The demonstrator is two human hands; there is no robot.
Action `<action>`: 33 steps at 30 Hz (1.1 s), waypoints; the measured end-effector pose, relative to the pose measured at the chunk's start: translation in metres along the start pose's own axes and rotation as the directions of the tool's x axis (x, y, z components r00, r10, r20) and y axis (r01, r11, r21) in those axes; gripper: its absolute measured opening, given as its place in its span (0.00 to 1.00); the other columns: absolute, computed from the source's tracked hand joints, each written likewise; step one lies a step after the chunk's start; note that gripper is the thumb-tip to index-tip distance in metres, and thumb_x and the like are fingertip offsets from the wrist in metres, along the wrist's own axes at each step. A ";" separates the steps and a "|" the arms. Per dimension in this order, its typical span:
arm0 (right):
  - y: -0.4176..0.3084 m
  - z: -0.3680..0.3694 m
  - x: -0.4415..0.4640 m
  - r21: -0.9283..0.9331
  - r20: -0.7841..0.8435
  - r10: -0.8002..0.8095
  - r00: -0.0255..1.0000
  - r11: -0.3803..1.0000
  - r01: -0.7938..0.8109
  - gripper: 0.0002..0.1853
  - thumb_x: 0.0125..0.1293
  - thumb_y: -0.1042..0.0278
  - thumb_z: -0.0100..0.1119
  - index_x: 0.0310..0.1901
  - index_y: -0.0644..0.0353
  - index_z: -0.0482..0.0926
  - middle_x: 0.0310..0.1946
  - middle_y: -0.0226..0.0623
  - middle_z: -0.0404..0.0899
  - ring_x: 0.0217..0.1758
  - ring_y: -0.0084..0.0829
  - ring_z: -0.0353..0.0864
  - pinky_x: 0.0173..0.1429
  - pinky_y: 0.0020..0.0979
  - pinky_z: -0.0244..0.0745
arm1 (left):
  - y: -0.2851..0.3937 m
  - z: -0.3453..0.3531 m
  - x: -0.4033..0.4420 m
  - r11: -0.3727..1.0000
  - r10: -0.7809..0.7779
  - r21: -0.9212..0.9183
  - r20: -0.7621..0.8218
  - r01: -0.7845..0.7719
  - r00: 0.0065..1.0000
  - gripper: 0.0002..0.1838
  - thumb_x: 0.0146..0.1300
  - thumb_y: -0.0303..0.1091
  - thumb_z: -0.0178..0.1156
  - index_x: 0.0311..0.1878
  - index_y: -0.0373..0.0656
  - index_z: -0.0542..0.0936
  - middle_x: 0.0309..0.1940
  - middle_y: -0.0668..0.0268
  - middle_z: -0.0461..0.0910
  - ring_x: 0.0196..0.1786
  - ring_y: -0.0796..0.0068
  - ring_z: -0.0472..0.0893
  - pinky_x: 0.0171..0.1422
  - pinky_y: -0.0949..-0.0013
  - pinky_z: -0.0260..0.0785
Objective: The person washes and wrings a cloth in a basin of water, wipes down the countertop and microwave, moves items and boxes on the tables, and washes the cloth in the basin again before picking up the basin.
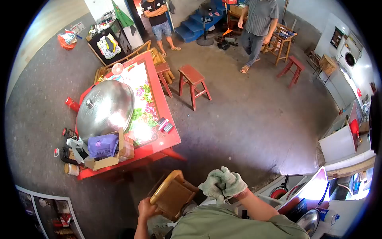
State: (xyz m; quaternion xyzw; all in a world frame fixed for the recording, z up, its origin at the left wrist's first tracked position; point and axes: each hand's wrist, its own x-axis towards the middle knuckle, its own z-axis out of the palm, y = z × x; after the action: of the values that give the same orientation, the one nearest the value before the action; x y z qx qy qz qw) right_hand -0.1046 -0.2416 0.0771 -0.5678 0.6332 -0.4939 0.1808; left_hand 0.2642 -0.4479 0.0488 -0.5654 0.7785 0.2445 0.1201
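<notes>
My left hand (147,208) is closed around the edge of a wooden chair's backrest (166,187). The chair's brown seat (177,199) shows just beside it, close to my body. A crumpled grey-green cloth (223,184) is bunched up in my right hand (240,194), in front of my stomach. The cloth covers most of those fingers, and only the wrist side of the hand shows clearly. My right hand and the cloth are apart from the chair.
On the red table (171,137) at left lie a large metal lid (104,109), a cardboard box (125,147) and bottles. Red stools (192,75) stand beyond. Two people are at the back, one in a striped shirt (262,18). Pans (278,193) sit at right.
</notes>
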 end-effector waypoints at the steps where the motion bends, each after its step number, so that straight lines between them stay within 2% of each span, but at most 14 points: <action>1: 0.017 -0.001 -0.015 0.087 0.070 0.111 0.991 0.989 -0.117 0.26 0.47 0.68 0.66 0.52 0.54 0.73 0.41 0.29 0.78 0.42 0.32 0.80 0.50 0.29 0.72 | 0.027 -0.002 0.006 0.997 0.044 0.064 0.010 -0.044 0.999 0.18 0.45 0.37 0.63 0.42 0.44 0.82 0.32 0.53 0.82 0.40 0.50 0.81 0.46 0.53 0.72; 4: 0.011 -0.013 -0.026 0.079 -0.025 0.179 0.984 0.981 -0.176 0.27 0.53 0.62 0.67 0.55 0.54 0.72 0.43 0.26 0.80 0.44 0.23 0.81 0.63 0.26 0.68 | 0.089 -0.006 0.030 0.978 0.207 0.026 -0.014 -0.206 0.978 0.18 0.45 0.40 0.63 0.42 0.48 0.83 0.34 0.52 0.82 0.41 0.49 0.81 0.45 0.53 0.73; 10: -0.001 -0.028 -0.046 -0.063 -0.125 0.264 0.957 0.960 -0.273 0.27 0.49 0.67 0.67 0.54 0.55 0.74 0.38 0.34 0.81 0.36 0.32 0.82 0.40 0.30 0.79 | 0.191 0.011 0.086 0.942 0.318 -0.112 0.008 -0.315 0.948 0.24 0.46 0.48 0.68 0.47 0.49 0.82 0.38 0.57 0.83 0.44 0.53 0.82 0.48 0.56 0.74; 11: 0.003 -0.023 -0.048 0.687 -0.013 0.679 0.734 0.540 -0.487 0.29 0.49 0.66 0.68 0.56 0.56 0.73 0.38 0.34 0.82 0.35 0.32 0.82 0.41 0.29 0.79 | 0.202 0.027 0.100 0.924 0.353 -0.148 -0.024 -0.352 0.935 0.24 0.45 0.48 0.68 0.47 0.49 0.82 0.38 0.57 0.83 0.43 0.54 0.82 0.48 0.56 0.74; 12: 0.006 -0.019 -0.054 0.917 0.393 0.777 0.492 -0.289 -0.276 0.30 0.50 0.66 0.68 0.57 0.56 0.72 0.38 0.34 0.82 0.35 0.32 0.82 0.43 0.29 0.78 | 0.212 0.042 0.109 0.904 0.382 -0.187 -0.052 -0.385 0.923 0.25 0.45 0.47 0.68 0.47 0.49 0.81 0.38 0.57 0.83 0.43 0.54 0.82 0.47 0.56 0.74; 15: 0.021 -0.009 -0.074 0.941 0.176 0.804 0.567 0.032 -0.338 0.32 0.48 0.66 0.70 0.56 0.57 0.71 0.39 0.31 0.82 0.37 0.32 0.83 0.47 0.29 0.77 | 0.244 0.061 0.138 0.879 0.337 -0.312 -0.128 -0.360 0.933 0.25 0.44 0.46 0.69 0.47 0.47 0.81 0.38 0.55 0.83 0.42 0.54 0.82 0.46 0.58 0.74; 18: 0.026 -0.014 -0.094 0.943 0.173 0.826 0.537 0.018 -0.332 0.32 0.46 0.65 0.71 0.55 0.56 0.71 0.40 0.32 0.82 0.37 0.33 0.83 0.46 0.31 0.77 | 0.267 0.066 0.165 0.486 0.177 -0.864 -0.045 -0.127 0.983 0.14 0.49 0.27 0.67 0.41 0.38 0.78 0.25 0.61 0.80 0.21 0.68 0.79 0.24 0.66 0.71; 19: -0.007 -0.033 -0.078 0.431 -0.255 0.642 0.723 0.745 -0.509 0.32 0.45 0.65 0.70 0.55 0.56 0.72 0.39 0.32 0.82 0.36 0.34 0.83 0.45 0.31 0.77 | 0.274 0.069 0.170 0.391 0.123 -0.918 -0.020 -0.067 0.992 0.12 0.50 0.22 0.65 0.40 0.38 0.77 0.23 0.63 0.78 0.18 0.72 0.75 0.20 0.69 0.67; 22: 0.000 -0.035 -0.083 -0.531 -0.260 0.203 0.944 0.786 -0.316 0.30 0.44 0.66 0.69 0.53 0.54 0.73 0.39 0.30 0.81 0.33 0.37 0.81 0.44 0.32 0.78 | 0.293 0.096 0.189 -0.038 0.124 -0.999 0.000 0.004 0.992 0.11 0.52 0.17 0.61 0.39 0.38 0.74 0.21 0.64 0.75 0.13 0.74 0.71 0.16 0.71 0.63; 26: -0.008 -0.029 -0.071 -0.395 -0.290 0.419 0.861 0.767 -0.506 0.28 0.45 0.67 0.67 0.53 0.55 0.73 0.42 0.31 0.80 0.37 0.36 0.81 0.52 0.35 0.75 | 0.261 0.160 0.223 -0.040 0.221 -0.997 0.055 0.066 0.974 0.10 0.52 0.20 0.61 0.38 0.42 0.75 0.24 0.66 0.73 0.19 0.72 0.75 0.24 0.69 0.68; 27: -0.001 -0.020 -0.071 0.331 -0.354 0.704 0.616 0.710 -0.622 0.19 0.55 0.58 0.58 0.47 0.56 0.76 0.40 0.33 0.81 0.41 0.36 0.80 0.54 0.36 0.73 | 0.251 0.168 0.224 0.008 0.156 -0.990 0.138 0.139 0.978 0.12 0.51 0.21 0.63 0.39 0.41 0.75 0.25 0.66 0.73 0.21 0.70 0.76 0.27 0.68 0.70; 30: -0.001 -0.018 -0.061 0.834 -0.146 0.902 0.407 0.333 -0.440 0.24 0.68 0.47 0.42 0.41 0.60 0.78 0.37 0.38 0.80 0.43 0.39 0.77 0.54 0.39 0.71 | 0.200 0.184 0.251 0.186 -0.079 -0.931 0.304 0.313 0.949 0.13 0.58 0.36 0.65 0.41 0.42 0.74 0.27 0.63 0.75 0.21 0.71 0.74 0.25 0.68 0.71; 32: -0.007 -0.024 -0.045 0.861 -0.056 0.835 0.547 0.318 -0.397 0.24 0.68 0.45 0.43 0.43 0.60 0.78 0.40 0.39 0.80 0.46 0.40 0.77 0.55 0.41 0.71 | 0.173 0.151 0.242 0.709 -0.150 -0.587 0.417 0.391 0.896 0.13 0.59 0.39 0.63 0.39 0.41 0.74 0.24 0.64 0.74 0.19 0.72 0.73 0.22 0.69 0.69; 33: -0.007 -0.024 -0.040 0.858 -0.050 0.804 0.592 0.338 -0.386 0.25 0.68 0.44 0.43 0.45 0.61 0.77 0.42 0.40 0.79 0.48 0.41 0.76 0.56 0.42 0.70 | 0.169 0.145 0.233 0.700 -0.157 -0.594 0.413 0.396 0.897 0.13 0.59 0.39 0.63 0.39 0.41 0.74 0.24 0.64 0.74 0.19 0.72 0.73 0.22 0.69 0.69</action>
State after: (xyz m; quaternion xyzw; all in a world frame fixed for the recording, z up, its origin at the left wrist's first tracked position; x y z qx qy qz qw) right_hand -0.1085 -0.1943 0.0804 -0.0045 0.5418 -0.7276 0.4208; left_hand 0.0150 -0.5234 -0.1410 -0.6329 0.5125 0.5753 0.0758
